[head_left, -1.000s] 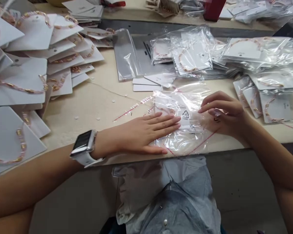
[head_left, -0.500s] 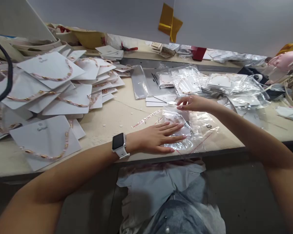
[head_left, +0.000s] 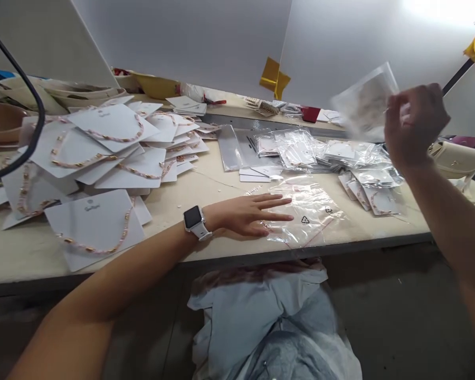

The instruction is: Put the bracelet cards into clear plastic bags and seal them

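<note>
My left hand (head_left: 250,214), with a white smartwatch (head_left: 195,222) on its wrist, lies flat with fingers stretched out on a stack of empty clear plastic bags (head_left: 309,214) near the table's front edge. My right hand (head_left: 414,126) is raised high at the right, fingers closed on a clear bag holding a white necklace card (head_left: 364,103); that bag is blurred by motion. Under the raised hand lies a heap of bagged cards (head_left: 340,153).
A big pile of unbagged white cards with pink-and-gold necklaces (head_left: 103,153) covers the table's left side. Loose white cards (head_left: 257,173) and a long clear bag (head_left: 229,148) lie behind the bag stack. Bowls (head_left: 154,84), a red box (head_left: 311,113) and a cream handbag (head_left: 457,158) stand further back.
My right hand has lifted a bagged card off the stack and swung it up to the right. My left hand stays flat on the bags. The camera has tilted upward.
</note>
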Demonstrator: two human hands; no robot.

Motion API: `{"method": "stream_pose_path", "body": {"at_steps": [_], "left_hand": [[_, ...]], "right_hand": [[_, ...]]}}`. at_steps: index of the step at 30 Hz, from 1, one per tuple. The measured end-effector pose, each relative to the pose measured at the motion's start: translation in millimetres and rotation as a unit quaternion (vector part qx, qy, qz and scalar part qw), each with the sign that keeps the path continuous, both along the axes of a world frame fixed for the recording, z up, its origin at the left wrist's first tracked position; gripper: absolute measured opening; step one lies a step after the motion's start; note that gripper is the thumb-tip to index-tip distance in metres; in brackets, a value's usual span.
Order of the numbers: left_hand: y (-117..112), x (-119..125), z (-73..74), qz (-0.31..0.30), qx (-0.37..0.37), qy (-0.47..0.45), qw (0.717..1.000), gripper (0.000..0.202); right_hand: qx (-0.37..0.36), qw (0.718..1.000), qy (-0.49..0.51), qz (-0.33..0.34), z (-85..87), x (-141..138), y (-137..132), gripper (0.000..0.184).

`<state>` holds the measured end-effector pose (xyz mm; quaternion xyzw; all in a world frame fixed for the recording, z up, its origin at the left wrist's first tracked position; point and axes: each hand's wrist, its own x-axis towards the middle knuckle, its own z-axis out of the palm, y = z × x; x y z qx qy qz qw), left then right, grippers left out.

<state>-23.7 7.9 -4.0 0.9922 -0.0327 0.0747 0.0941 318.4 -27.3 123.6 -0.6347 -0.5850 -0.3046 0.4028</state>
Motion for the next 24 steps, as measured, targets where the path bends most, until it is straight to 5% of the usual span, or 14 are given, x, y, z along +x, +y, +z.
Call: {"method": "stream_pose_path", "body": {"at_steps": [2,6,9,12,15,17,19,21,24], "left_hand": [[2.3,-1.0,0.0,0.021,0.008,0.003,1.0,0.053],[1.2,0.6,-1.0,0.039,0.024,0.005,0.999,0.051],[-1.8,3.4,-1.0,0.039,0.058,-0.009,0.998,0.051],[-7.8,7.5,1.5,0.053,0.113,-0.043,0.991,0.05],[-20.5,16.1,7.3,0.097,0.146,-0.098,0.98,0.053],[-32.7,26.4,13.7,0.154,0.135,-0.153,0.967,0.06],[-44.8,39.6,22.2,0.202,0.113,-0.187,0.955,0.069],[-52.7,52.6,32.0,0.214,0.106,-0.175,0.955,0.074],[-50.3,61.3,46.2,0.21,0.096,-0.123,0.965,0.067]], "right_hand": [[-0.053,0.998,-0.018,0.003,-9.7,24.3,-2.8,0.048],[-0.102,0.992,0.042,0.054,-64.0,50.0,-11.2,0.054],[-0.12,0.98,0.115,0.105,-97.4,44.4,-25.3,0.05],[-0.155,0.952,0.204,0.169,-107.9,19.6,-40.9,0.043],[-0.203,0.893,0.312,0.255,-105.3,-22.2,-49.6,0.039],[-0.243,0.764,0.482,0.353,-101.8,-56.5,-51.3,0.036],[-0.283,0.667,0.55,0.417,-98.1,-91.0,-51.1,0.038],[-0.327,0.632,0.533,0.458,-94.4,-120.3,-49.8,0.045],[-0.383,0.654,0.429,0.491,-91.2,-145.6,-46.1,0.068]]}}
